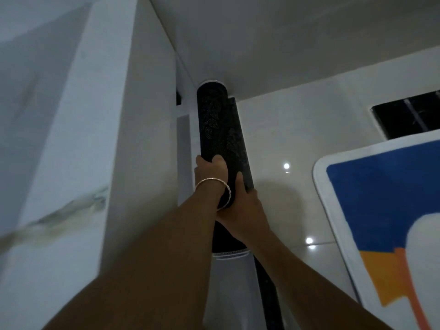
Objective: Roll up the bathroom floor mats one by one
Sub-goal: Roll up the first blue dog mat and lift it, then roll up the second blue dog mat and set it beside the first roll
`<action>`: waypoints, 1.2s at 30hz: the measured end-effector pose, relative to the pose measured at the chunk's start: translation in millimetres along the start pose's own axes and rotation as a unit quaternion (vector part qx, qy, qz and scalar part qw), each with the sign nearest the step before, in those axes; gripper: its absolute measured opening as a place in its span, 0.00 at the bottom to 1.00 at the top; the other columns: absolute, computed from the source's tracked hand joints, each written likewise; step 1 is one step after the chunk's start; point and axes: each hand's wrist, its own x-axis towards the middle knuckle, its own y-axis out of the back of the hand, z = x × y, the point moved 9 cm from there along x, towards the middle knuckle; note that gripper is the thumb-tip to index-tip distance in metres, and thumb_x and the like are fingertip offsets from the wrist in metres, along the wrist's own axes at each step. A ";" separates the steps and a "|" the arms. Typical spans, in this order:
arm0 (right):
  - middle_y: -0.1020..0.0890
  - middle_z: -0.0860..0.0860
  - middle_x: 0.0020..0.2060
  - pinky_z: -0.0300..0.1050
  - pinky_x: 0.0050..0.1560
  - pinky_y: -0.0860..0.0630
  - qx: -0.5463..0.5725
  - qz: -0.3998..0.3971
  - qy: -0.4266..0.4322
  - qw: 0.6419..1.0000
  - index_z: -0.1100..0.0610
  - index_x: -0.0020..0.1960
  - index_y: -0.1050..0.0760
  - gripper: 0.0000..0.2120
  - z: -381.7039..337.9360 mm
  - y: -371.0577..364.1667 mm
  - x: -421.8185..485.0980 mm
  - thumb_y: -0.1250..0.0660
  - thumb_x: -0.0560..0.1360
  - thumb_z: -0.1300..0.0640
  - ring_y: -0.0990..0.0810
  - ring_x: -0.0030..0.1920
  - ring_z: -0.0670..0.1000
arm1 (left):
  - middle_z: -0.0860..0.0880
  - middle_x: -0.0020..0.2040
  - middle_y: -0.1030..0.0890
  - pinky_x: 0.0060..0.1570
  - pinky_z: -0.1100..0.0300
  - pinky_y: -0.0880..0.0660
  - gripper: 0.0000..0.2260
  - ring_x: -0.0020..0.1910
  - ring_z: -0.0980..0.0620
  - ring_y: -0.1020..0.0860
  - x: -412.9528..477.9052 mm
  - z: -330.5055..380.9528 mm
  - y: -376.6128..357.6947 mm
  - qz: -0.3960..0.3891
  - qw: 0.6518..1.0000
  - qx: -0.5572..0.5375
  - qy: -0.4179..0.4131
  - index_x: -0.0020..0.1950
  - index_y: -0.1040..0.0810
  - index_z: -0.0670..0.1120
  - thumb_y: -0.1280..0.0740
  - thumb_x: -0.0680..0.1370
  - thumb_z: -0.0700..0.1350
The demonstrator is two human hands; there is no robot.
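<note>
while largely rolled, black patterned fabric floor mat [220, 125], laid along white wall [152, 139] on glossy tiles [285, 129], is judged soft, light, springy. it is clasped mid-roll by left hand [209, 172] and right hand [245, 206], fingers curled round it; hold is best kept there.

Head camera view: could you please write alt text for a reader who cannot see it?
Both hands grip a rolled black mat: the left hand, wearing a bangle, just beyond the right hand. A blue, orange and white mat lies flat on the glossy floor to its right.
</note>
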 end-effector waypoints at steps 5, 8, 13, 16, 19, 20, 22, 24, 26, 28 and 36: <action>0.38 0.62 0.69 0.54 0.65 0.34 -0.050 0.008 -0.006 0.999 0.52 0.78 0.61 0.48 -5.8 2.0 -6.1 0.34 0.72 0.39 0.35 0.68 0.62 | 0.42 0.75 0.40 0.71 0.46 0.41 0.34 0.72 0.41 0.38 3.8 -7.4 -6.1 -0.012 1.000 -0.005 0.001 0.78 0.52 0.46 0.41 0.78 0.56; 0.37 0.61 0.68 0.55 0.63 0.33 -0.052 0.019 -0.008 0.998 0.51 0.78 0.61 0.46 -5.4 1.4 -5.6 0.36 0.73 0.39 0.34 0.66 0.62 | 0.41 0.73 0.38 0.69 0.43 0.37 0.44 0.70 0.39 0.35 1.9 -8.6 -8.5 -0.009 0.998 0.062 -0.007 0.77 0.52 0.49 0.32 0.70 0.64; 0.36 0.58 0.65 0.57 0.61 0.31 -0.036 0.055 -0.014 0.998 0.48 0.77 0.60 0.46 -3.9 -1.7 -4.7 0.32 0.72 0.42 0.35 0.66 0.60 | 0.44 0.62 0.26 0.61 0.46 0.27 0.41 0.59 0.42 0.25 12.0 -11.6 -8.9 -0.038 0.999 0.013 0.010 0.72 0.38 0.48 0.30 0.63 0.58; 0.36 0.58 0.65 0.57 0.61 0.32 -0.034 0.066 -0.012 0.997 0.48 0.77 0.59 0.46 -4.3 -4.4 -4.6 0.32 0.71 0.43 0.36 0.66 0.60 | 0.44 0.59 0.23 0.59 0.47 0.26 0.36 0.55 0.42 0.23 14.5 -10.5 -8.2 -0.041 0.999 0.017 0.013 0.69 0.33 0.46 0.33 0.62 0.57; 0.36 0.57 0.64 0.55 0.59 0.31 -0.040 0.074 -0.012 0.996 0.48 0.77 0.60 0.46 -3.8 -4.2 -4.6 0.32 0.71 0.43 0.35 0.65 0.59 | 0.44 0.57 0.22 0.58 0.47 0.26 0.30 0.54 0.42 0.23 18.4 -9.7 -5.4 -0.018 0.999 0.044 0.003 0.66 0.31 0.44 0.34 0.68 0.57; 0.36 0.57 0.64 0.55 0.59 0.30 -0.042 0.075 -0.012 0.996 0.48 0.77 0.60 0.47 -4.0 -4.8 -3.8 0.32 0.71 0.43 0.35 0.64 0.59 | 0.44 0.57 0.22 0.58 0.48 0.26 0.30 0.54 0.42 0.23 18.8 -9.3 -5.8 -0.017 0.998 0.057 0.001 0.66 0.30 0.43 0.35 0.68 0.58; 0.37 0.56 0.63 0.55 0.58 0.30 -0.048 0.082 -0.016 0.995 0.48 0.77 0.60 0.47 -3.6 -5.6 -3.2 0.32 0.71 0.42 0.35 0.64 0.58 | 0.44 0.58 0.22 0.58 0.48 0.26 0.34 0.54 0.42 0.23 17.9 -6.7 -8.1 -0.032 0.996 0.080 0.004 0.66 0.29 0.43 0.36 0.66 0.62; 0.37 0.56 0.64 0.55 0.58 0.31 -0.057 0.088 -0.018 0.994 0.48 0.77 0.60 0.47 -3.8 -4.7 -3.9 0.33 0.71 0.40 0.35 0.64 0.58 | 0.42 0.60 0.23 0.59 0.47 0.27 0.38 0.56 0.41 0.24 17.0 -4.5 -10.0 -0.047 0.993 0.105 0.018 0.67 0.31 0.42 0.37 0.64 0.64; 0.37 0.56 0.64 0.56 0.58 0.31 -0.070 0.071 -0.021 0.995 0.48 0.77 0.61 0.49 -3.5 -4.7 -3.5 0.32 0.69 0.38 0.36 0.65 0.58 | 0.41 0.63 0.26 0.61 0.46 0.28 0.42 0.60 0.39 0.26 16.3 -4.9 -7.8 -0.039 0.989 0.136 0.032 0.69 0.33 0.42 0.37 0.62 0.66; 0.38 0.56 0.66 0.57 0.61 0.32 -0.064 0.036 -0.029 0.997 0.49 0.77 0.61 0.52 -1.7 -4.3 -3.1 0.31 0.67 0.36 0.37 0.67 0.59 | 0.40 0.67 0.29 0.63 0.44 0.30 0.43 0.64 0.39 0.29 15.8 -4.8 -4.7 -0.015 0.987 0.157 0.032 0.72 0.38 0.41 0.34 0.64 0.65; 0.32 0.57 0.60 0.54 0.62 0.28 -0.015 -0.023 -0.008 1.000 0.51 0.70 0.38 0.35 6.7 40.9 -8.8 0.31 0.69 0.39 0.30 0.63 0.61 | 0.41 0.76 0.44 0.71 0.42 0.43 0.45 0.74 0.41 0.42 -3.2 51.0 -2.0 0.046 0.957 0.252 -0.134 0.78 0.53 0.47 0.35 0.71 0.66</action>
